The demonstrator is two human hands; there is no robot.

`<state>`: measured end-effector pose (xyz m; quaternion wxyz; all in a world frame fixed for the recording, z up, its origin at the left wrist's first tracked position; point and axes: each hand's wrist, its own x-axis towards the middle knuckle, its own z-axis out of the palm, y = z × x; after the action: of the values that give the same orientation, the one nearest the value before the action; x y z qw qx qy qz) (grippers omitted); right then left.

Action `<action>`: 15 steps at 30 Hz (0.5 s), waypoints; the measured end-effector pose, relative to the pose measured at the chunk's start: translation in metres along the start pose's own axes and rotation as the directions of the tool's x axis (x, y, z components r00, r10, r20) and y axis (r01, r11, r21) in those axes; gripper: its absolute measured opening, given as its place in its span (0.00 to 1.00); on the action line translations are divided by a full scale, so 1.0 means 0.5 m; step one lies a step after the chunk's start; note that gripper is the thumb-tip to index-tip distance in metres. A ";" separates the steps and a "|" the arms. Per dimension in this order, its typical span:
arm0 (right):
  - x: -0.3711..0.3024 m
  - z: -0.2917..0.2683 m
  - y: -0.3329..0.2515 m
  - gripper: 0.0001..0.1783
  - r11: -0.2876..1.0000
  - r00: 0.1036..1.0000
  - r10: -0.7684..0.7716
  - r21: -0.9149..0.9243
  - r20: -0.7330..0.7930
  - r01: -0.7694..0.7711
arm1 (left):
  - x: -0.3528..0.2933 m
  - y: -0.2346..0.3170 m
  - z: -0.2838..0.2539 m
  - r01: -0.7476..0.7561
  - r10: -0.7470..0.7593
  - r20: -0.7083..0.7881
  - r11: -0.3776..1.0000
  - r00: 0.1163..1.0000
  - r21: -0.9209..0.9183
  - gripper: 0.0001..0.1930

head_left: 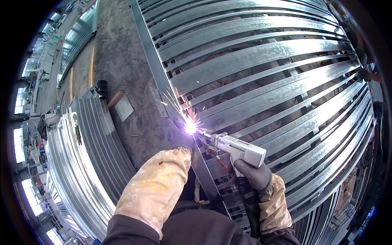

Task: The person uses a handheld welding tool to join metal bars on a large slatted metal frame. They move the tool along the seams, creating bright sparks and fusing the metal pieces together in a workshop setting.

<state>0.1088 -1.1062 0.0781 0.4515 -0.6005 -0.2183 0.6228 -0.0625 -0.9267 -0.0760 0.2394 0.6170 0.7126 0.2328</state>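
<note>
In my right hand (255, 175), in a dark grey glove and tan cuff, I grip a silver handheld welding gun (239, 149). A thick black cable runs down from its handle. The gun's tip meets a bright violet-white glare with orange sparks (190, 127) at the edge of a metal frame. That glare hides the contact point. My left hand (177, 155), inside a tan protective cover, lies near the frame's long side rail (204, 173), just below the sparks. Its fingers are hidden, so whether it touches the rail cannot be told. Shiny metal slats (261, 96) cross the frame.
Stacked long metal profiles (87, 151) lie on the floor at left, beside a flat metal plate (123, 108) and a black bundle (101, 88). Wooden strips (92, 67) and another slatted panel (77, 45) are farther off. Another person's gloved hand (364, 75) is at the far right edge.
</note>
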 end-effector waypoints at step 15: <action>-0.009 -0.002 0.012 0.11 0.999 0.999 0.021 0.029 0.031 -0.022 | 0.003 -0.004 -0.007 -0.004 0.004 -0.011 1.000 1.000 0.006 0.20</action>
<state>0.1073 -1.1133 0.0758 0.4502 -0.5865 -0.2095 0.6398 -0.0664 -0.9253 -0.0746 0.2332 0.6178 0.7133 0.2348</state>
